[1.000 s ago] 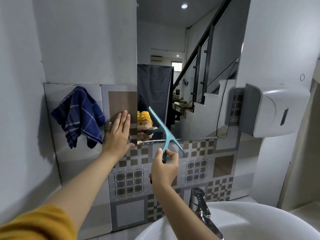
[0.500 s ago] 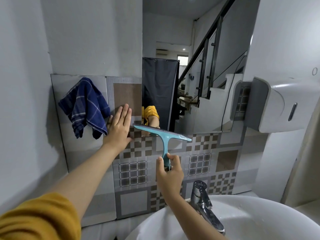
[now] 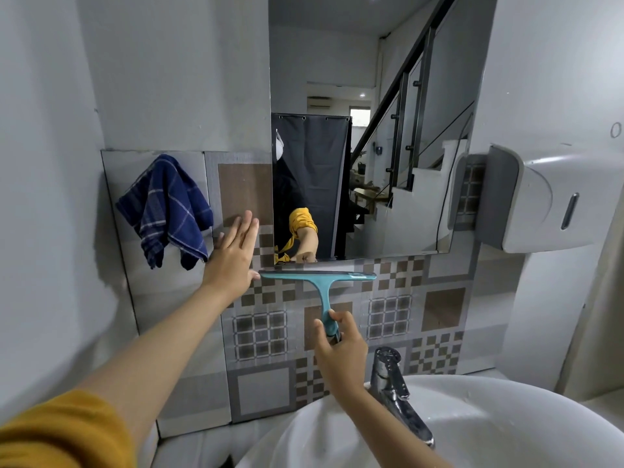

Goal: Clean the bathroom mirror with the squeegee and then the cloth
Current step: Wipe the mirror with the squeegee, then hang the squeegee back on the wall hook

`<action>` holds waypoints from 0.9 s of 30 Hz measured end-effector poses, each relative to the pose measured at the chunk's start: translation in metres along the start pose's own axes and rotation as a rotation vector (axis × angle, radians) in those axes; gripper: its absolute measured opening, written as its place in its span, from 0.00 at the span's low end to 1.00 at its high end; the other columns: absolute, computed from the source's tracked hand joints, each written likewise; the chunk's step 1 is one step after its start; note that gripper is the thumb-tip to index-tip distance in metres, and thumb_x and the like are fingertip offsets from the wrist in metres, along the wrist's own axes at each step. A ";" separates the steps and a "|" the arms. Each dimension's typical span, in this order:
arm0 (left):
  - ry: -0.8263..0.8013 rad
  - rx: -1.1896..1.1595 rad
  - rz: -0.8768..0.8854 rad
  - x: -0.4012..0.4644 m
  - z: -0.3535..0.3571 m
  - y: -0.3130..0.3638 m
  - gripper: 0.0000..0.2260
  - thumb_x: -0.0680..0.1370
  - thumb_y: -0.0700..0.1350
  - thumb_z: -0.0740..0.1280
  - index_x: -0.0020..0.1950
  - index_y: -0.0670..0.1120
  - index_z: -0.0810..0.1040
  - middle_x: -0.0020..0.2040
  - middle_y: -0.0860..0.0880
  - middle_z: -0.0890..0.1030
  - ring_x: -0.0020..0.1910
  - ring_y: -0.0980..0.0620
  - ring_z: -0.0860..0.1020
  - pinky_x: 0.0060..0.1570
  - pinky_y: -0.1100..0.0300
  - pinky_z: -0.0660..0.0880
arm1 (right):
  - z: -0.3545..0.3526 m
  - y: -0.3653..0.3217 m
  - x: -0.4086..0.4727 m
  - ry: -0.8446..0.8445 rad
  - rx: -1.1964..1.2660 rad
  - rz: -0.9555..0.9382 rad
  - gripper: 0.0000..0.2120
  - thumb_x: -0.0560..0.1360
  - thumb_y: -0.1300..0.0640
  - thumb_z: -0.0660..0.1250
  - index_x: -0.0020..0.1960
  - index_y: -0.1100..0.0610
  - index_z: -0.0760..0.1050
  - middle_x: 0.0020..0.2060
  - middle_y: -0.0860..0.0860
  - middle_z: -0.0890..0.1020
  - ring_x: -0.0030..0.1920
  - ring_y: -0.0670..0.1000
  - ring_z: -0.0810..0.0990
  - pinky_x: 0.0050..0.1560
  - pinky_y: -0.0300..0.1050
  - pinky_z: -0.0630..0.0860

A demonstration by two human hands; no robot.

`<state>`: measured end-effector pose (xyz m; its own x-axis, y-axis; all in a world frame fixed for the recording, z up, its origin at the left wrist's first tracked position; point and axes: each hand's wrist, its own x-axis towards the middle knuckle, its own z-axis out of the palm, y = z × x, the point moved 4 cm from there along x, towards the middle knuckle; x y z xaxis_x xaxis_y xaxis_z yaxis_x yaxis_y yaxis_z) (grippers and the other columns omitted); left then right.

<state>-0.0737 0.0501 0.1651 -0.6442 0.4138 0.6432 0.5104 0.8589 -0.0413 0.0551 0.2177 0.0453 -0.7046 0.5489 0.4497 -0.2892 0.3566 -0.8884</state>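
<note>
Just below the mirror (image 3: 388,146) edge, the squeegee (image 3: 320,282) lies level on tile, its handle gripped by the right hand (image 3: 339,346); the left hand (image 3: 233,255) is spread flat beside the blade end, the cloth (image 3: 165,207) hanging beyond it; faucet (image 3: 395,383) and basin (image 3: 506,417) crowd beneath

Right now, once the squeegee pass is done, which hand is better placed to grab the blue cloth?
Left. The left hand is open, flat against the tiled wall, right beside the hanging cloth. The right hand grips the squeegee handle, farther away, below the mirror.
</note>
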 end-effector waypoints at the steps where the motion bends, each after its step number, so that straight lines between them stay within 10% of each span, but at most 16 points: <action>1: 0.002 -0.031 0.015 -0.003 -0.001 0.005 0.48 0.68 0.45 0.75 0.75 0.44 0.44 0.76 0.47 0.42 0.75 0.48 0.44 0.71 0.47 0.51 | -0.002 -0.001 0.000 -0.006 -0.005 0.007 0.06 0.75 0.56 0.70 0.46 0.49 0.73 0.32 0.45 0.78 0.27 0.38 0.76 0.26 0.32 0.72; 15: 0.016 -0.710 0.238 -0.048 -0.045 0.089 0.18 0.69 0.37 0.73 0.58 0.45 0.79 0.60 0.46 0.79 0.61 0.51 0.75 0.63 0.57 0.70 | -0.069 -0.074 0.021 -0.499 -0.343 -0.267 0.14 0.70 0.53 0.75 0.54 0.49 0.78 0.37 0.41 0.80 0.33 0.41 0.80 0.34 0.34 0.79; 27: -0.215 -0.815 0.116 -0.069 -0.048 0.080 0.09 0.68 0.36 0.73 0.46 0.46 0.83 0.42 0.52 0.84 0.42 0.57 0.81 0.48 0.61 0.78 | -0.064 -0.113 0.062 -0.827 -0.464 -0.440 0.16 0.62 0.52 0.81 0.47 0.50 0.82 0.43 0.47 0.84 0.39 0.40 0.80 0.39 0.33 0.76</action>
<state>0.0390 0.0752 0.1542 -0.6144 0.6051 0.5063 0.7776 0.3555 0.5186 0.0859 0.2599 0.1795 -0.8718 -0.3256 0.3660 -0.4737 0.7507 -0.4605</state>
